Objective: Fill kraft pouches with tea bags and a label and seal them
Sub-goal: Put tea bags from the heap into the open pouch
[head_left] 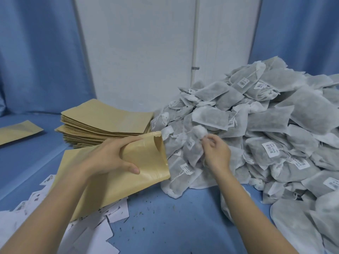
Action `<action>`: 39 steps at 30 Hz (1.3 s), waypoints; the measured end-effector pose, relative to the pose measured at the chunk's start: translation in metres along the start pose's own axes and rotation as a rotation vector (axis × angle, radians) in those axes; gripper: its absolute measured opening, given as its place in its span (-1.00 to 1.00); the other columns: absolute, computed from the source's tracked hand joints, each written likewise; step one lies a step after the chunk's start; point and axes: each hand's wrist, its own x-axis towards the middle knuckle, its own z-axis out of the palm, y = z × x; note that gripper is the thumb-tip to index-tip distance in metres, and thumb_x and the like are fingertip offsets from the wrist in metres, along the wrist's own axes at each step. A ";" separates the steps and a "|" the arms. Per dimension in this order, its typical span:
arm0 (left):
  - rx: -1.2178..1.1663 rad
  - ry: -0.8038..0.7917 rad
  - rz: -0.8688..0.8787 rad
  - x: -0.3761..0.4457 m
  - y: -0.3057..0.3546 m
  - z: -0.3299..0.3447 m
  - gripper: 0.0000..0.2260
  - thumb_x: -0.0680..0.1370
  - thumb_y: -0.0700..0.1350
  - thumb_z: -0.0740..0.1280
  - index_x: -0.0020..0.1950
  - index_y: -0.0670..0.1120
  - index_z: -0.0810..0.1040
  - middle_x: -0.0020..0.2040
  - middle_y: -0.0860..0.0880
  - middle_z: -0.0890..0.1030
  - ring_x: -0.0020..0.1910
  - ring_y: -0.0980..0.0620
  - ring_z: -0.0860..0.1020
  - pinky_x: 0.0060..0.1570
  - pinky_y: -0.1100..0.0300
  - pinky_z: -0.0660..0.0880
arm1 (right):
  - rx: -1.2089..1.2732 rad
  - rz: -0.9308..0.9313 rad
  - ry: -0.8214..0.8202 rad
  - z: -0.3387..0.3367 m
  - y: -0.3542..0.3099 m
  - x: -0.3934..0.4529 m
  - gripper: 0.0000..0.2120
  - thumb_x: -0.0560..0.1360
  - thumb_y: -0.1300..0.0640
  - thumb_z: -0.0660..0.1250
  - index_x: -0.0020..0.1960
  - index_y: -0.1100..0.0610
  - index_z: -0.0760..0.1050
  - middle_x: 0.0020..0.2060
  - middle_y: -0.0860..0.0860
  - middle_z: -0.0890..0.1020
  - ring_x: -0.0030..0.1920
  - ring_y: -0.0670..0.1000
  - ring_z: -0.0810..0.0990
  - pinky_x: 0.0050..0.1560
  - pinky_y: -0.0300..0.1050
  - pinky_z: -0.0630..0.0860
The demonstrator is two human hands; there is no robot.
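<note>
A kraft pouch lies tilted over the blue worktop, with its open mouth turned to the right, toward the pile of tea bags. The left hand holds this pouch near its mouth: the thumb presses on the front face and the other fingers curl over the upper edge, so the mouth stays parted and the inside is visible. The lower end of the pouch rests over loose white labels that are scattered on the worktop at the lower left.

Just to the right of the pouch mouth, the right hand is at the front edge of the pile. Its fingers are closed in a pinch on one tea bag, holding it at the gathered white top, and the body of the bag hangs down in front of the others. This bag is close to the pouch mouth but is outside it.

The tea bags are grey-white fabric sachets with strings and small printed tags, and they are heaped high on the right side of the worktop. Behind the held pouch stands a stack of flat kraft pouches. One more pouch lies alone at the far left. Small dark crumbs are spread on the worktop between the two forearms. A blue curtain and a white wall panel are behind.
</note>
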 end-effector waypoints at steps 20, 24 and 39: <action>-0.001 -0.026 0.093 -0.003 0.009 0.005 -0.21 0.14 0.13 0.62 0.18 0.60 0.28 0.12 0.56 0.43 0.12 0.59 0.31 0.04 0.60 0.23 | 0.024 -0.227 -0.853 0.026 -0.049 -0.032 -0.74 0.49 0.32 0.26 -0.12 -0.01 0.60 -0.16 -0.08 0.68 -0.07 -0.06 0.63 -0.07 -0.25 0.55; -0.018 -0.032 0.063 -0.002 0.006 0.003 -0.21 0.14 0.10 0.63 0.11 0.65 0.26 0.10 0.53 0.46 0.10 0.53 0.35 0.03 0.59 0.24 | -0.406 -0.299 -0.672 0.006 -0.010 -0.018 -0.82 0.44 0.16 0.29 -0.02 -0.01 0.62 -0.10 -0.12 0.66 -0.07 -0.16 0.59 0.02 -0.25 0.43; -0.013 -0.004 0.027 -0.003 -0.003 0.002 -0.21 0.13 0.08 0.64 0.14 0.61 0.30 0.11 0.52 0.45 0.14 0.37 0.38 0.03 0.47 0.29 | 0.011 -0.035 -0.234 -0.026 0.011 -0.004 -0.53 0.16 -0.01 0.61 -0.09 -0.09 0.39 -0.17 -0.16 0.50 -0.22 -0.23 0.50 -0.41 -0.48 0.36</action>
